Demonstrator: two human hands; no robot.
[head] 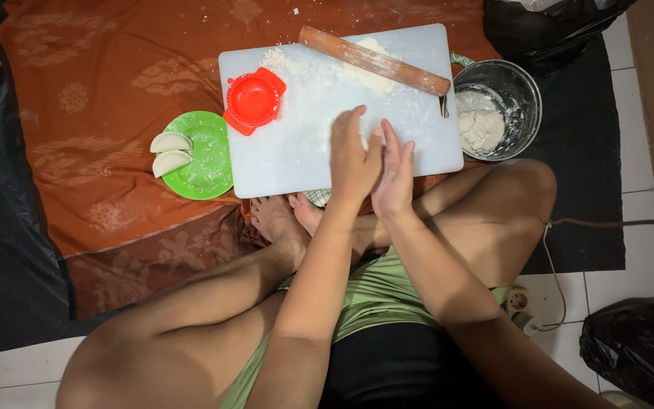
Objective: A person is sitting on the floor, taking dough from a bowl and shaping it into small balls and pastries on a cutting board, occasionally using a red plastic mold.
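Note:
My left hand [353,155] and my right hand [395,168] are pressed palm against palm, fingers stretched out, over the near edge of a floury white cutting board [281,151]. Whatever is between the palms is hidden. A wooden rolling pin [372,59] lies slanted across the board's far side on a patch of flour. A red round dumpling mould [254,99] sits open at the board's left corner. Right of the board stands a metal bowl [522,87] with pieces of dough [481,129] in it.
A green plate [210,163] left of the board carries two folded dumplings [169,151]. Everything rests on an orange-brown patterned cloth [100,113] on the floor. My crossed legs are below the board. Black bags [633,348] and a cable with a socket [520,301] lie at the right.

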